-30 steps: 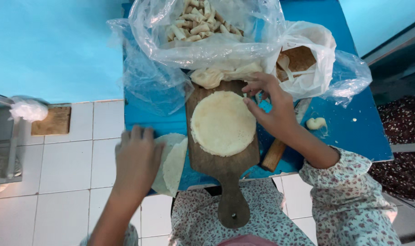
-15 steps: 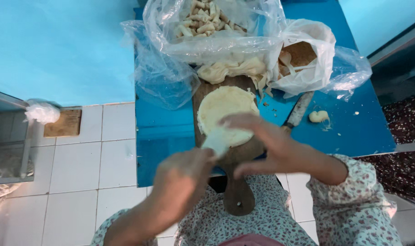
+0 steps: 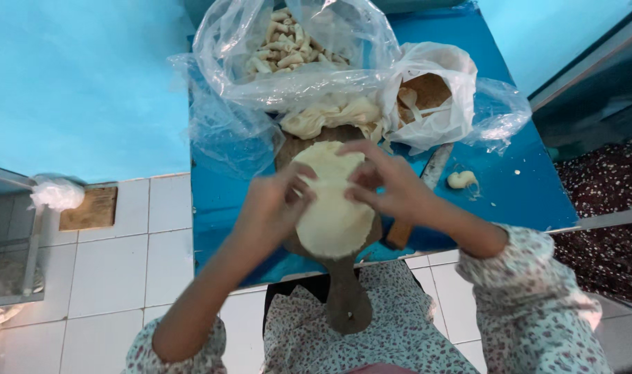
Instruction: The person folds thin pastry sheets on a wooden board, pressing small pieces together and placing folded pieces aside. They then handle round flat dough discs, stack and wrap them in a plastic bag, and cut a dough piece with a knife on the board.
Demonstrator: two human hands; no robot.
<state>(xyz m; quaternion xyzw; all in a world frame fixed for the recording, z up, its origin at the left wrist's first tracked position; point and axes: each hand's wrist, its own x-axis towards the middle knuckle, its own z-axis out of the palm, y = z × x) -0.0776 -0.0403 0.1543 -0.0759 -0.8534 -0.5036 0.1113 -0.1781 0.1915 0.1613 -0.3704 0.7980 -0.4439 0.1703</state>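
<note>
A flat round of pale dough (image 3: 333, 208) is held up between both hands over a brown wooden paddle board (image 3: 344, 298). My left hand (image 3: 271, 208) pinches its left edge and my right hand (image 3: 389, 187) grips its right edge. The board lies on a blue table (image 3: 510, 201) with its handle pointing toward me. Scraps of dough (image 3: 333, 114) lie at the board's far end.
A clear plastic bag of shaped dough pieces (image 3: 288, 41) sits at the back. A white bag (image 3: 434, 93) with brown contents lies to the right. A small dough lump (image 3: 461, 180) and a knife (image 3: 427, 183) rest right of the board. White floor tiles (image 3: 122, 263) lie left.
My left hand came up from the table's left side and joined my right on the dough. The round, flat on the board before, is now lifted between both hands.
</note>
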